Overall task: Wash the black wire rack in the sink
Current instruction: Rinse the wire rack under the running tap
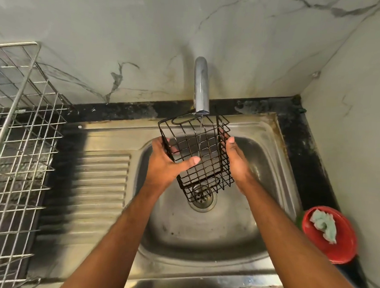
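Head view, rack: I hold the black wire rack above the sink bowl, tilted, its far end up under the tap and its near end low, right over the drain.
Head view, water: a thin stream falls from the tap spout through the rack's grid.
Head view, my left hand: my left hand is closed on the rack's left side, fingers curled round the wires and thumb pressed flat across the mesh.
Head view, my right hand: my right hand clasps the rack's right side, thumb up along the edge, fingers behind the wires and mostly hidden.
Head view, sink: steel, with a ribbed draining board to the left of the bowl.
Head view, left of sink: a silver wire dish rack stands on the dark counter.
Head view, right of sink: a red bowl sits at the counter's edge, a pale green cloth crumpled inside it.
Head view, behind: a marble-patterned wall backs the tap.
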